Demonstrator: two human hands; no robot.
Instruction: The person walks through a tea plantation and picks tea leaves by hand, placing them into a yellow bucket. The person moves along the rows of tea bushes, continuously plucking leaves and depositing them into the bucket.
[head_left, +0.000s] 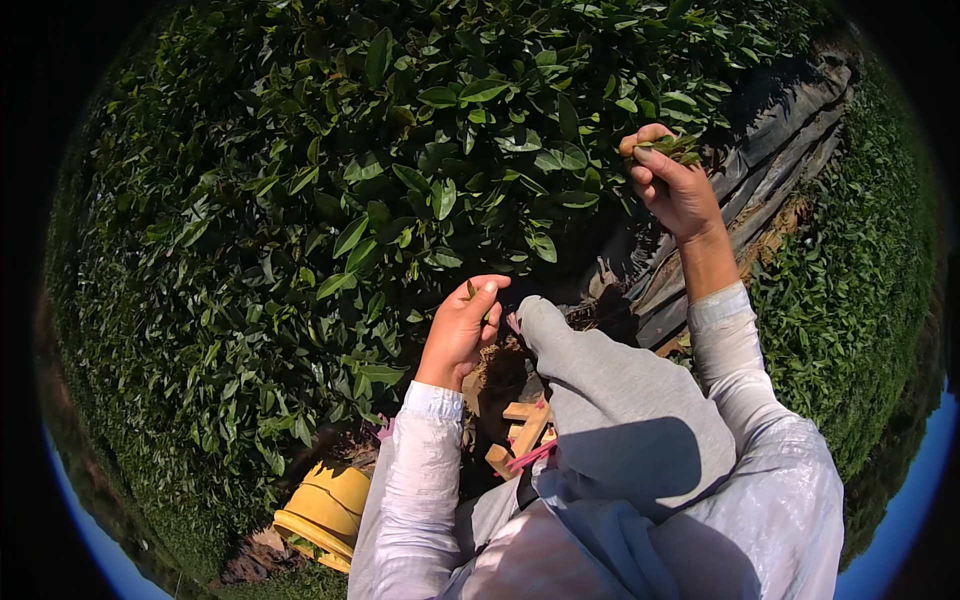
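My left hand (466, 324), near the middle of the head view, pinches a small sprig of green leaf (471, 291) between thumb and index finger. It is just in front of a dense row of tea bushes (315, 195). Higher up on the right, my right hand (667, 176) holds a small bunch of picked leaves (679, 150) between thumb and fingertips. That hand is at the right edge of the bushes, above the dark ground sheeting.
A yellow plastic bucket (330, 510) lies tilted at lower left, some leaves at its mouth. A wooden frame with pink cord (529, 435) is beside my legs. Crumpled dark plastic sheeting (780, 142) runs along the ground at right, beside another row of bushes (847, 300).
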